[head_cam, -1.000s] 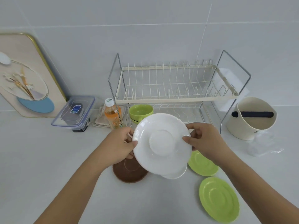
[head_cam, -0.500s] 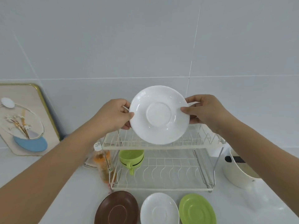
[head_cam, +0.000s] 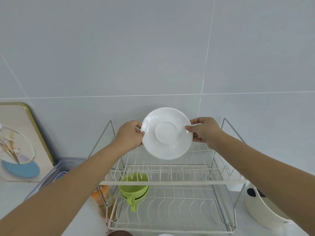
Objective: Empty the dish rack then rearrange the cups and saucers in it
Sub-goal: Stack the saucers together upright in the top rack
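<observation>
A white saucer (head_cam: 166,133) stands on edge, its underside towards me, above the back of the top tier of the two-tier wire dish rack (head_cam: 172,182). My left hand (head_cam: 130,136) grips its left rim and my right hand (head_cam: 203,130) pinches its right rim. Whether the saucer's lower edge sits between the tines I cannot tell. Two green cups (head_cam: 133,189) sit stacked on the lower tier at the left, a handle pointing towards me. A brown saucer (head_cam: 120,233) and a white saucer (head_cam: 164,234) just show at the bottom edge.
A cream round container (head_cam: 263,210) with a black bar stands right of the rack. Left of the rack are an orange drink bottle (head_cam: 102,200), a clear lidded box (head_cam: 56,174) and a gold-rimmed board (head_cam: 22,142) leaning on the tiled wall.
Both hands have carried the white saucer up from the counter and further back, over the rear of the rack's top tier. The view has shifted, so the saucers on the counter have dropped mostly out of sight.
</observation>
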